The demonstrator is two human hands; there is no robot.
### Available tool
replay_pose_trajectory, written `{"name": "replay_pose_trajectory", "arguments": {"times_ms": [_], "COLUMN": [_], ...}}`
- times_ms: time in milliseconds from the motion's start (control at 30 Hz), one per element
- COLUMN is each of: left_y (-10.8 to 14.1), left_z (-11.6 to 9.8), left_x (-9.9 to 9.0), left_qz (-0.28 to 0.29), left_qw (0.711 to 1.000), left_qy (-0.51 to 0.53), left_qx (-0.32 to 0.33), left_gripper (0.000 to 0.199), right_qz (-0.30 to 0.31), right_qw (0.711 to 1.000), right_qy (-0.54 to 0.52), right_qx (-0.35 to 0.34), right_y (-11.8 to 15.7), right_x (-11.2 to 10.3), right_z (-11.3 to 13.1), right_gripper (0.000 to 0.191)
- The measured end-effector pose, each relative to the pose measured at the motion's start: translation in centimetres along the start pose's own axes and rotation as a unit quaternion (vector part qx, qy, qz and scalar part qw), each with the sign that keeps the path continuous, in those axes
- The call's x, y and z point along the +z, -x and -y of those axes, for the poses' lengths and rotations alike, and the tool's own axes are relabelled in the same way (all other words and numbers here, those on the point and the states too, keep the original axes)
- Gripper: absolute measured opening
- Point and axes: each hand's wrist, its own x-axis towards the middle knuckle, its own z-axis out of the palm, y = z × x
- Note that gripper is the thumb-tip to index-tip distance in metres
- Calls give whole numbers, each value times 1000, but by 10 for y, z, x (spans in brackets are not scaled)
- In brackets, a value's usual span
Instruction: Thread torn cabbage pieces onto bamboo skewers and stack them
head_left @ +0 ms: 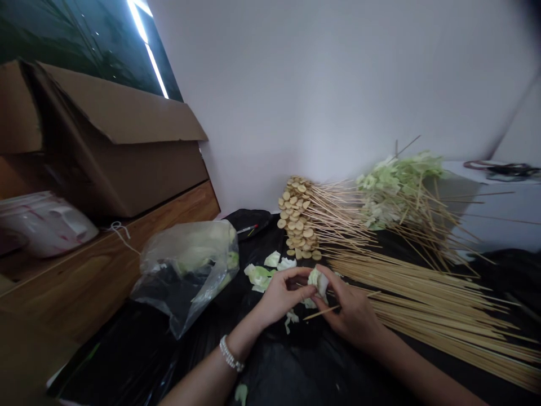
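A folded piece of cabbage leaf (pixel 318 281) is pinched between my two hands above the black plastic. My left hand (pixel 284 296), with a beaded bracelet at the wrist, has thumb and fingers closed on its left side. Fingers of my right hand (pixel 353 312) curl round its right side. A bamboo skewer (pixel 316 313) passes through my right hand, its tip pointing left below the leaf; whether it pierces the leaf is hidden. Loose cabbage pieces (pixel 259 276) lie just beyond my left hand, with small scraps underneath.
Bare bamboo skewers (pixel 439 299) lie in a wide bundle at right. Behind them are stacked skewers with round pale slices (pixel 298 217) and a heap of skewered cabbage (pixel 397 180). A clear plastic bag (pixel 190 265) sits left, near a cardboard box (pixel 127 141) on a wooden surface.
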Motion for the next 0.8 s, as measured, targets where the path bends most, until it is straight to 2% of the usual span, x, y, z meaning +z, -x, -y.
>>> {"name": "replay_pose_trajectory", "arguments": {"times_ms": [67, 167, 267, 367, 433, 533, 633, 733, 800], "left_y": [-2, -4, -5, -8, -10, -11, -9, -4, -1], "left_z": [0, -1, 0, 3, 4, 4, 3, 2, 3], "left_x": [-2, -3, -4, -9, -12, -12, -7, -3, 0], "left_qz": [9, 14, -47, -120, -130, -116, -119, -131, -120], "left_qw": [999, 999, 998, 991, 989, 991, 993, 986, 981], "left_qy": [42, 42, 33, 52, 66, 64, 17, -92, -144], "left_qx": [-19, -26, -22, -25, -31, -34, -9, 37, 57], "left_gripper": [40, 34, 27, 23, 24, 30, 31, 24, 21], "right_qz": [-3, 2, 3, -9, -5, 13, 25, 28, 35], "right_qw": [1000, 1000, 1000, 999, 999, 999, 999, 999, 999], "right_qy": [0, 1, 8, 19, 21, 25, 27, 27, 24], "right_qx": [11, 15, 16, 28, 35, 33, 32, 32, 29], "right_y": [0, 1, 3, 4, 4, 2, 1, 1, 2], "right_x": [0, 1, 3, 5, 6, 6, 4, 3, 3], "right_z": [-2, -6, -9, -13, -15, -17, -16, -14, -13], "right_gripper": [53, 53, 46, 28, 22, 25, 36, 40, 40]}}
